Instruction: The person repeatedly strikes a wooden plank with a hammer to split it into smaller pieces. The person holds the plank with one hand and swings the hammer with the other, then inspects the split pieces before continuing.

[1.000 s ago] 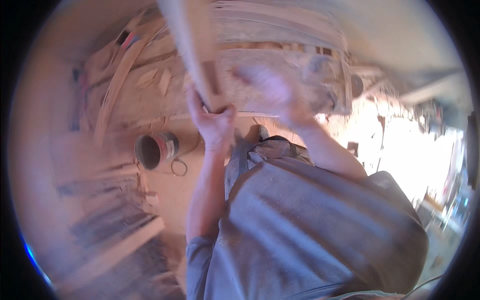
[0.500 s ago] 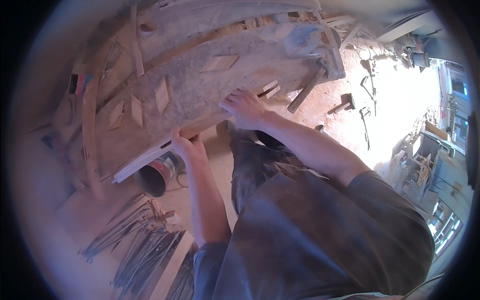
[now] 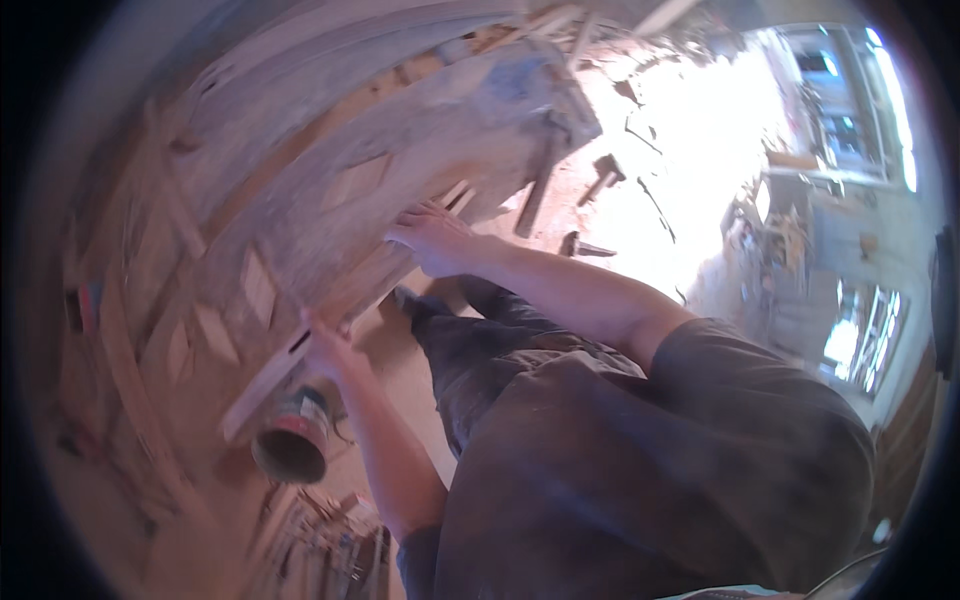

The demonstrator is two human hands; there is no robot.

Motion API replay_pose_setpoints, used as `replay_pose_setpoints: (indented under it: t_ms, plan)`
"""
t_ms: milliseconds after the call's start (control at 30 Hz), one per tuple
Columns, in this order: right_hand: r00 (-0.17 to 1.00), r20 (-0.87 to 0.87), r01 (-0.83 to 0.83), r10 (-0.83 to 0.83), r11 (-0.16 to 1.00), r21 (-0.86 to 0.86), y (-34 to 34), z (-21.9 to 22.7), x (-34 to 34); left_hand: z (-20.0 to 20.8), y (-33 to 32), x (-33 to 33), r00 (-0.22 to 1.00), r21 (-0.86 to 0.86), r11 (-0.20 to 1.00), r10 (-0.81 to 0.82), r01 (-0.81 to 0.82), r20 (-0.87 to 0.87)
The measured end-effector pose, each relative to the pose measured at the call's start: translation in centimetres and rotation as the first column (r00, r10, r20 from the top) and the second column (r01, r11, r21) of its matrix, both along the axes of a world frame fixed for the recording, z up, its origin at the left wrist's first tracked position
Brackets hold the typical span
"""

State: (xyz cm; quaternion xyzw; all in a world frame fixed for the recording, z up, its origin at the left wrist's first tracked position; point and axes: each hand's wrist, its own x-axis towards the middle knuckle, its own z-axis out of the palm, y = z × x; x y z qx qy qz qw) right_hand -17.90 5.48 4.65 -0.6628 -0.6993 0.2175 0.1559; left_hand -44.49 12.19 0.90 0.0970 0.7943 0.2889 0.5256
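A long pale wooden rail point(image 3: 262, 388) with dark slots cut in it lies along the near edge of the worn workbench point(image 3: 420, 135). My left hand point(image 3: 330, 350) grips it next to one slot, thumb on top and the other fingers mostly hidden below. Further right, my right hand point(image 3: 437, 238) is bent over the same rail near its far end, its fingertips curled onto the upper side. Slanted pieces of light wood, among them one piece point(image 3: 258, 287) by my left hand and another point(image 3: 357, 182) farther back, lie on the bench top.
Below the rail's left end stands a round bucket point(image 3: 290, 448) with a dark rim. A mallet point(image 3: 602, 178) and other dark tools lie on the bright floor at right. Another wooden bar point(image 3: 535, 195) juts from the bench's right end. Thin rods point(image 3: 325, 550) are bundled at lower left.
The whole view has turned, so bench and bucket sit lower and further left, and more of the windows shows at right. Both hands stay on the rail.
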Motion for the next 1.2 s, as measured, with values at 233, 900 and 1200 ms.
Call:
replay_pose_setpoints:
  t_ms: [233,900,1200]
  plan:
    - [0.364,-0.154,0.931,-0.918,0.359,0.065,-9.4,3.0,16.0,0.1,-4.0,-1.4,0.322,0.060,0.683,-0.263,0.728,-0.910]
    - [0.899,0.414,-0.255,0.146,0.941,0.222,-4.1,0.7,37.2,1.9,-2.5,19.6,-0.399,-0.323,-0.234,-0.537,0.917,-0.744]
    - [0.937,0.315,-0.197,0.150,0.973,0.124,-0.4,1.1,35.9,1.4,-3.1,22.3,-0.432,-0.408,-0.179,-0.573,0.895,-0.697]
